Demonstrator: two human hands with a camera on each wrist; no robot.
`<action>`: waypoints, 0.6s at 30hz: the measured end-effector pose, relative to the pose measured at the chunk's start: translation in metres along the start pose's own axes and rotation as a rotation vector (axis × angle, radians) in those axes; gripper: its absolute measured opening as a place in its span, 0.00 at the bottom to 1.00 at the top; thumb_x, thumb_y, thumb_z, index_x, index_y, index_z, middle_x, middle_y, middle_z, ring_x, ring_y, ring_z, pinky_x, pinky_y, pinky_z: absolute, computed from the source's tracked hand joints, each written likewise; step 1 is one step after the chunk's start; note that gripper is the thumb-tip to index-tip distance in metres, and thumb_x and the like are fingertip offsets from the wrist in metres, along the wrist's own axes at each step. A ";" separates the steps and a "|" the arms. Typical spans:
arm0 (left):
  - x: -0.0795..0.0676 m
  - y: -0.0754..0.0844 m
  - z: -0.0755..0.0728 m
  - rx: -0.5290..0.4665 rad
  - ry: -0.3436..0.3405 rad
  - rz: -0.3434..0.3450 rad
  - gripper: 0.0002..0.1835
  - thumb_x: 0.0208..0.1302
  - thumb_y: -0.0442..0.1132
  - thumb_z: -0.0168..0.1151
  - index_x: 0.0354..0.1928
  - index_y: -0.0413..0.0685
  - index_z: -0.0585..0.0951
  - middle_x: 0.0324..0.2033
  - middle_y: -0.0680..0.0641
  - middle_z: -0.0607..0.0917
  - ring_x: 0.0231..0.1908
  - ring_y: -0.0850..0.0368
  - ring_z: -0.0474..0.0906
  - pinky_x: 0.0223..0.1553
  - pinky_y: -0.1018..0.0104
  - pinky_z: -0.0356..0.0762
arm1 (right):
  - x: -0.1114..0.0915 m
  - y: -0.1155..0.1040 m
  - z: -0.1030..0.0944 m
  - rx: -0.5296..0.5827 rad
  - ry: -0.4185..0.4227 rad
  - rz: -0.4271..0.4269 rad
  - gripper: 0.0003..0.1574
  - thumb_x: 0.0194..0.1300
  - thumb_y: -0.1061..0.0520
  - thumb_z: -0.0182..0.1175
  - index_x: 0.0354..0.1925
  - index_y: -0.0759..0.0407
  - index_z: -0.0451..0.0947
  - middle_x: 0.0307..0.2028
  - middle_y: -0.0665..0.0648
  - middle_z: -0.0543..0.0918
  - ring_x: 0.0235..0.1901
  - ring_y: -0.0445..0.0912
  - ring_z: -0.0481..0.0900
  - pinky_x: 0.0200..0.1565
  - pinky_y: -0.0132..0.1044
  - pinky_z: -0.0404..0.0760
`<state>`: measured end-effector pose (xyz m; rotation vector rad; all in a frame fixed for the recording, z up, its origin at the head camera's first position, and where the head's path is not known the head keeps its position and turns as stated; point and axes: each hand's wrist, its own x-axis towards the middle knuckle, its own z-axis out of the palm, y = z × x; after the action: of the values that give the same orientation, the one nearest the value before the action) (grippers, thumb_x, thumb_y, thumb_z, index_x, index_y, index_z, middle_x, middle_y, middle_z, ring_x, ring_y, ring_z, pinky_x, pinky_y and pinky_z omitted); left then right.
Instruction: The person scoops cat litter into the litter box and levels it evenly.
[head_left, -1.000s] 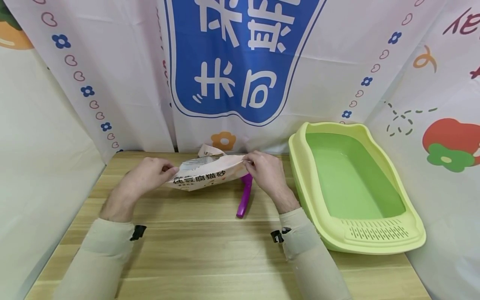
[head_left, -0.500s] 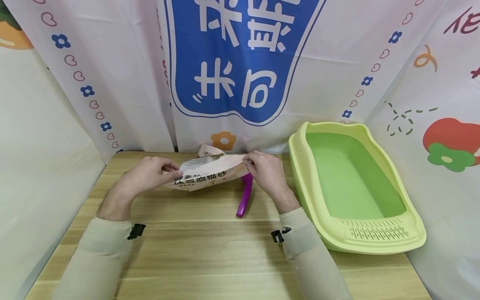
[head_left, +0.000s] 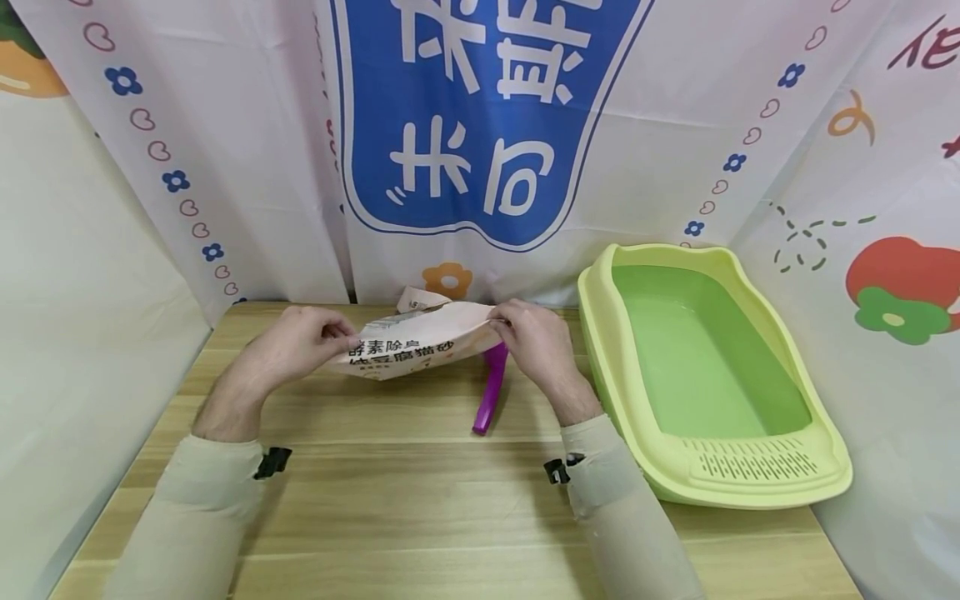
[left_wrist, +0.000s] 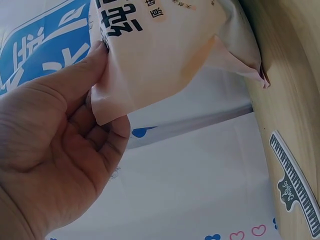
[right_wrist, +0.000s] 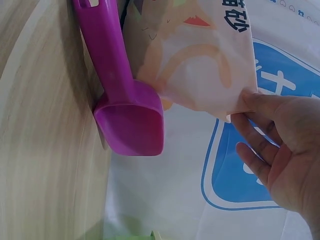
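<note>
A pale pink cat litter bag [head_left: 420, 340] with black lettering stands near the back of the table, its top edge stretched between my hands. At its left corner my left hand [head_left: 303, 342] pinches the edge between thumb and fingers, as the left wrist view shows. The opposite corner is pinched by my right hand [head_left: 534, 337]. Just a little of the bag's silvery inside shows at the mouth. Beside the bag, below my right hand, lies a purple scoop [right_wrist: 132, 122]; in the head view its handle [head_left: 491, 392] points toward me.
A green litter box [head_left: 712, 358] with a slotted front rim stands at the right of the wooden table [head_left: 420, 517]. In the left wrist view a clip with a piano-key pattern [left_wrist: 295, 185] lies on the table. Printed cloth [head_left: 262, 125] hangs close behind the table.
The bag's near edge has risen slightly, so more lettering shows and less of the inside. My left hand has shifted a little at its corner; the right hand has hardly moved.
</note>
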<state>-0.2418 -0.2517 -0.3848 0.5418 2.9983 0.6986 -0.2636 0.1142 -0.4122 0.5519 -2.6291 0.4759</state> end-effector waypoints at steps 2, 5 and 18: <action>0.000 0.001 -0.001 -0.004 0.025 0.009 0.06 0.73 0.43 0.68 0.45 0.53 0.90 0.35 0.52 0.91 0.36 0.58 0.85 0.41 0.61 0.83 | 0.000 0.001 -0.001 0.008 0.005 0.001 0.07 0.73 0.45 0.68 0.45 0.42 0.88 0.43 0.42 0.91 0.42 0.44 0.90 0.41 0.44 0.87; -0.001 0.002 -0.002 -0.006 0.066 0.017 0.05 0.72 0.43 0.68 0.43 0.54 0.90 0.35 0.52 0.91 0.36 0.58 0.85 0.40 0.61 0.82 | 0.001 0.003 -0.004 0.020 0.009 0.006 0.10 0.72 0.42 0.68 0.46 0.42 0.88 0.43 0.43 0.90 0.39 0.43 0.89 0.39 0.42 0.85; -0.004 0.005 0.002 -0.006 0.182 0.022 0.02 0.71 0.44 0.70 0.40 0.60 0.90 0.35 0.54 0.91 0.34 0.58 0.82 0.35 0.66 0.78 | 0.009 -0.006 -0.012 0.078 0.190 -0.151 0.19 0.70 0.50 0.71 0.57 0.50 0.86 0.58 0.52 0.88 0.62 0.51 0.83 0.66 0.48 0.80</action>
<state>-0.2364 -0.2482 -0.3849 0.5395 3.1601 0.7997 -0.2641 0.1110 -0.3964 0.6889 -2.3762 0.5566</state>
